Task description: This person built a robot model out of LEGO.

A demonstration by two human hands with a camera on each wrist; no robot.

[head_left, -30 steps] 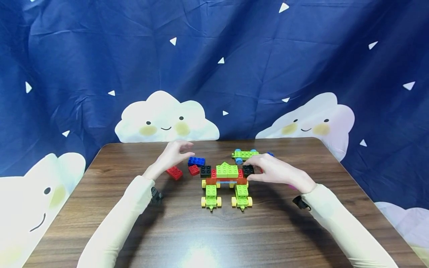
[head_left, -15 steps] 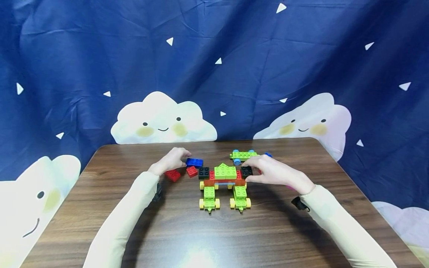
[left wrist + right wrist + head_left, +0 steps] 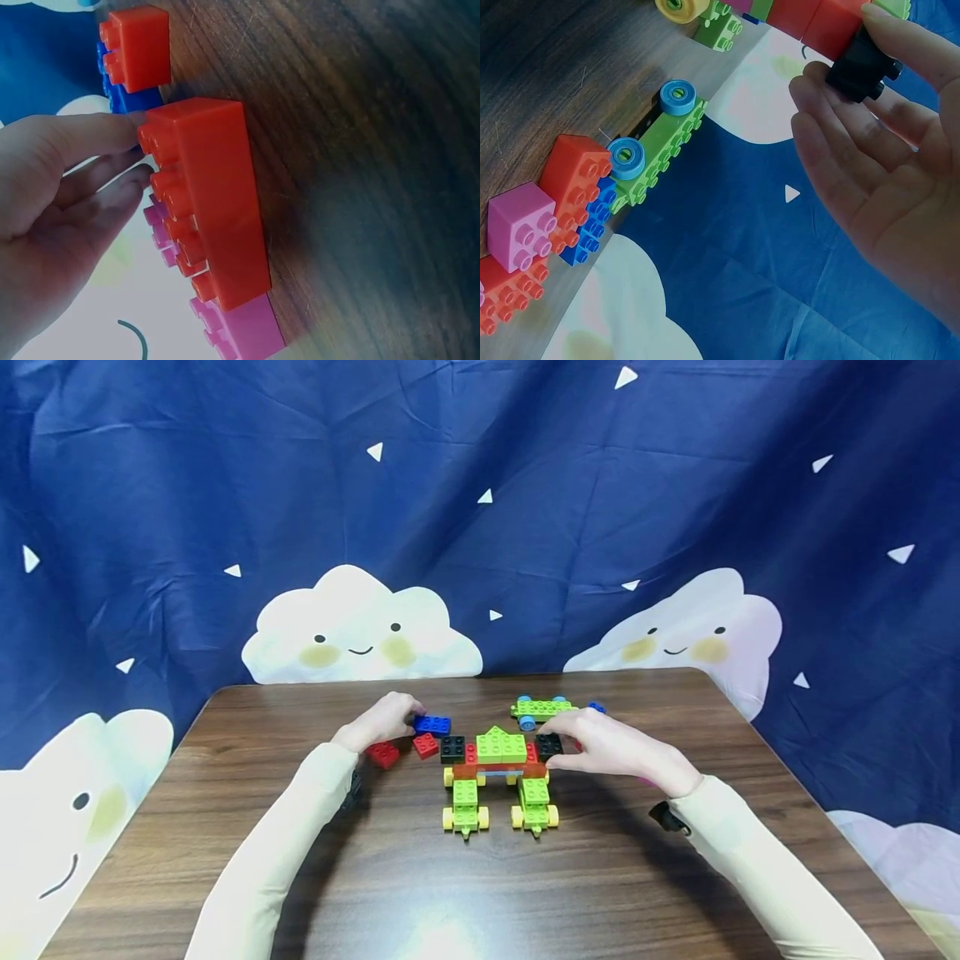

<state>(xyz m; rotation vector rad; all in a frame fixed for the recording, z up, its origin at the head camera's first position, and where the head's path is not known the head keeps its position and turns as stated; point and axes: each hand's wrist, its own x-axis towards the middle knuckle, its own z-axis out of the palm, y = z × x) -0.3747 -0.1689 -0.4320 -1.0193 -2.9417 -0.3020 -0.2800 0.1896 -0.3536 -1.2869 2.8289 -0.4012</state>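
Note:
My right hand (image 3: 618,743) grips a black toy brick (image 3: 859,67) at the right end of a built toy-brick model, its thumb and fingers on either side. The model has a red and lime-green crossbar, a second black brick (image 3: 452,749) at its left end, and green wheeled legs (image 3: 466,802) with yellow wheels. My left hand (image 3: 384,718) reaches to the left end of a blue toy brick (image 3: 432,725). In the left wrist view its fingers are bent with a gap between them, close by a long red brick (image 3: 221,202); no brick shows in that gap.
A small red brick (image 3: 425,745) lies between the blue brick and the model. A green car base (image 3: 545,709) with blue wheels stands behind. Pink (image 3: 521,225) and red bricks (image 3: 574,187) lie on the right, and another pink brick (image 3: 251,330) lies beside the long red one.
My left hand has come down and right to the blue brick's left end. The right hand keeps its grip on the black brick. The whole head view has shifted slightly.

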